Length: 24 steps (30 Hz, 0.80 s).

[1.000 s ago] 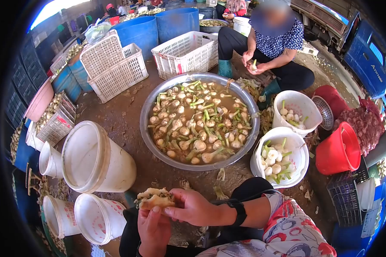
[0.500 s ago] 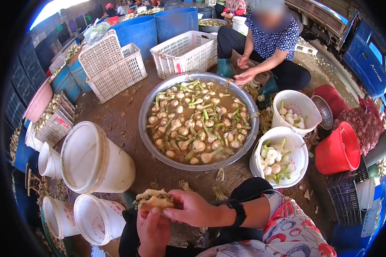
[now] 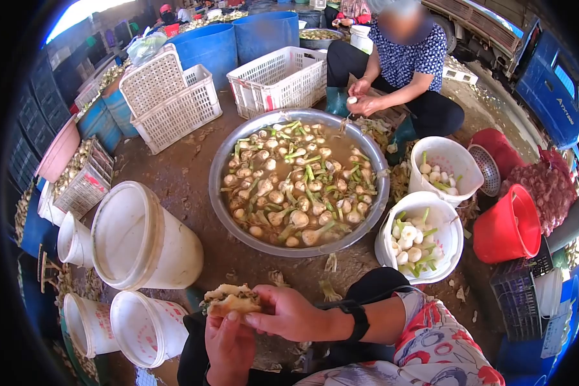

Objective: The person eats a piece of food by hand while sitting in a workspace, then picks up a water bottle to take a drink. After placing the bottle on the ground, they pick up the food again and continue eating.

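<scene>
A filled flatbread (image 3: 230, 300) with a bitten edge and dark green stuffing is held in front of my lap. My right hand (image 3: 293, 314), with a black band on its wrist, pinches it from the right. From below, my left hand (image 3: 230, 347) closes its fingers on the lower edge. Beyond both hands stands a wide metal basin (image 3: 215, 199) of brownish water, full of garlic bulbs (image 3: 297, 219) with cut green stems. Cleaner, white bulbs lie in a white bucket (image 3: 385, 248) to the right of the basin.
Across the basin, a seated person (image 3: 402, 71) holds a small white bulb (image 3: 352, 100). Large white buckets (image 3: 167, 241) stand at left. White plastic crates (image 3: 276, 87) and blue barrels (image 3: 264, 38) are behind. At right are a red bucket (image 3: 508, 225) and a blue vehicle (image 3: 550, 96).
The person opposite has brought their hands together and now shows a white bulb in them. My hands and the flatbread stay in the same place.
</scene>
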Motion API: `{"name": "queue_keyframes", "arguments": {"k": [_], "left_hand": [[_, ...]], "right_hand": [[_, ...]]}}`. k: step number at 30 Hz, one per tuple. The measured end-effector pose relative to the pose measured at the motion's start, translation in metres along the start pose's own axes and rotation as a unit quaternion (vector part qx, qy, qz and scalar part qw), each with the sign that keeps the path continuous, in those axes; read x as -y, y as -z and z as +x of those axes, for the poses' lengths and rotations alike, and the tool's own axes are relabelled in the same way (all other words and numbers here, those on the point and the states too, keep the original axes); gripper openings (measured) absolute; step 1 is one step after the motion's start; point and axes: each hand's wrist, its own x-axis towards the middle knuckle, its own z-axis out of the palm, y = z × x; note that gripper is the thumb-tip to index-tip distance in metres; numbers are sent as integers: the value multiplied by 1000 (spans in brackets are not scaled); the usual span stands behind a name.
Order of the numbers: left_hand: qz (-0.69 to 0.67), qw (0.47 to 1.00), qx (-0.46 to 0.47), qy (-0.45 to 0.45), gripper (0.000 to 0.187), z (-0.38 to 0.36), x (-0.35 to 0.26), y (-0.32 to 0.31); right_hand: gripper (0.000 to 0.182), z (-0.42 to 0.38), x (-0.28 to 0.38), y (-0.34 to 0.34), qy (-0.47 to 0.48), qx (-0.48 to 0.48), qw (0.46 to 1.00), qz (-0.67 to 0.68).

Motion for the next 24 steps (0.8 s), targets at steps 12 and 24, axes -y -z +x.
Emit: {"name": "queue_keyframes", "arguments": {"k": [12,24], "left_hand": [[-1,1000,-1,1,36,-1,-1,-4],[0,999,37,30,39,-2,-5,0]], "right_hand": [[19,-1,4,1,-11,11,1000,13],[21,-2,2,0,-4,14,1000,13]]}}
